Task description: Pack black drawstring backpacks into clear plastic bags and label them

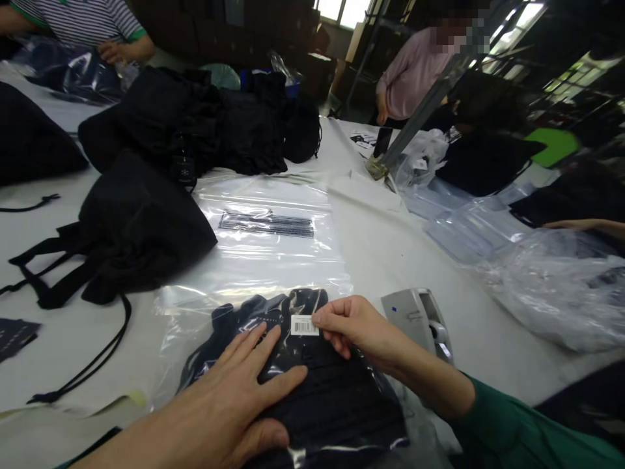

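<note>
A clear plastic bag (273, 260) lies in front of me with a dark folded item (336, 404) inside its near half. My left hand (244, 391) rests on the bag with its fingers spread. My right hand (351, 322) pinches the right edge of a white barcode label (303, 326) between thumb and forefinger, at the surface of the bag. Whether the label is fully stuck down I cannot tell. Right of that hand sits a grey label dispenser (415, 319), partly hidden by my forearm.
Black drawstring bags (141, 228) are heaped at the left and back of the white table (371, 221). Crumpled clear plastic (561, 286) lies at the right, past a metal post (424, 98). Two people stand across the table; another person's arm (586, 225) reaches in at the right.
</note>
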Demonstrator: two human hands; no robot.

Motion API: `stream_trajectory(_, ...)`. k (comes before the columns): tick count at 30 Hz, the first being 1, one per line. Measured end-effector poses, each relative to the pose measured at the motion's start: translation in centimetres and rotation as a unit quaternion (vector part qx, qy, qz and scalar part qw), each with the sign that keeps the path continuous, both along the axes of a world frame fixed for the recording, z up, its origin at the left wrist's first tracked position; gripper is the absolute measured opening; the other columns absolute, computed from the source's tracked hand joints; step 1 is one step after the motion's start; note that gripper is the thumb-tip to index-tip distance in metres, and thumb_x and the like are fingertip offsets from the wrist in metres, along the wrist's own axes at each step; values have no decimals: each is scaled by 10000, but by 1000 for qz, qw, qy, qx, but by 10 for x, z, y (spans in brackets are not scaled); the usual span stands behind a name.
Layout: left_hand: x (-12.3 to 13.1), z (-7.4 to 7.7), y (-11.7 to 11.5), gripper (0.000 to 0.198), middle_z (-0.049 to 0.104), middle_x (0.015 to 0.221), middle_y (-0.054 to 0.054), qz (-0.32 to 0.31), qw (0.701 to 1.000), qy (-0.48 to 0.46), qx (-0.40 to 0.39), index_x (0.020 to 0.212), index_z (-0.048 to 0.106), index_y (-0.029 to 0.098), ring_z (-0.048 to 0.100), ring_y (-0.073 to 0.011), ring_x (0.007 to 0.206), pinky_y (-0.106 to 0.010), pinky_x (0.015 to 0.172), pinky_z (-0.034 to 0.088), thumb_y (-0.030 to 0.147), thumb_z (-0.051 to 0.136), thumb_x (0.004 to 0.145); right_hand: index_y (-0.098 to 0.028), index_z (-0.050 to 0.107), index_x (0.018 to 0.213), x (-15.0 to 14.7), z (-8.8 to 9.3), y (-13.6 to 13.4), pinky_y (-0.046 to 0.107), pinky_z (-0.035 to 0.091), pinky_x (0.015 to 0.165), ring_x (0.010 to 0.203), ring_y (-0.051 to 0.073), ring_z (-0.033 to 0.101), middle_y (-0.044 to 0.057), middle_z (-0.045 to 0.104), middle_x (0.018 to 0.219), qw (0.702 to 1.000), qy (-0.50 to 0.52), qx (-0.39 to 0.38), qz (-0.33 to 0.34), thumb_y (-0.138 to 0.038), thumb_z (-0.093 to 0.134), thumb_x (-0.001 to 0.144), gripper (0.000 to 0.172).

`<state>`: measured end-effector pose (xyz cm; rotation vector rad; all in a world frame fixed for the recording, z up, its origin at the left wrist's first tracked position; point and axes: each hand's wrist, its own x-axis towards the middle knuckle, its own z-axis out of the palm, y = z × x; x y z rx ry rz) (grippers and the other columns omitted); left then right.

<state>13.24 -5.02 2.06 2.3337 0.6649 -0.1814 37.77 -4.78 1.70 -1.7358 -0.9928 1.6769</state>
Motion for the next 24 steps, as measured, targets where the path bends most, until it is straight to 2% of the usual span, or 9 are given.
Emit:
stream_trajectory(5, -10, -9, 6, 681, 262, 1540, -170, -4, 999, 4, 32, 1505, 296, 306, 266, -438, 1375, -644, 1001, 379, 551, 510, 907, -142, 640, 629, 4, -5, 6, 151, 353, 359, 392, 53, 461, -29, 567, 496, 1000, 2, -4, -15, -379, 745, 691, 267)
stream_trajectory(9, -21, -20, 5, 598, 305, 1540, -150, 10, 996, -10, 84, 1482, 332, 378, 324, -448, 1361, -673, 962, 404, 545, 477, 926, -143, 623, 596, 10, -8, 5, 149, 349, 355, 378, 48, 443, -38, 540, 466, 999, 23, -19, -11, -428, 761, 675, 326)
stream_trajectory(12, -27, -25, 1, 572, 286, 1564, -111, 34, 991, -45, 123, 1465, 348, 425, 301, -448, 1384, -685, 988, 383, 519, 507, 923, -146, 621, 595, 10, -7, 5, 148, 343, 352, 377, 46, 443, -36, 548, 470, 999, 33, -25, -16, -430, 769, 665, 328)
stream_trajectory(17, -31, -27, -4, 560, 427, 1511, -34, 37, 990, -113, 76, 1458, 379, 402, 434, -330, 1357, -513, 1095, 402, 448, 545, 926, -147, 633, 600, 7, -3, 7, 153, 338, 348, 369, 44, 438, -35, 557, 474, 999, 36, -30, -26, -423, 770, 668, 315)
stream_trajectory(24, -29, -29, -8, 507, 503, 1457, -9, 55, 986, -154, 45, 1434, 423, 399, 484, -293, 1321, -447, 1108, 415, 428, 528, 939, -158, 636, 575, 0, -11, 8, 151, 349, 332, 359, 51, 450, -28, 577, 474, 997, 36, -61, 5, -375, 756, 679, 268)
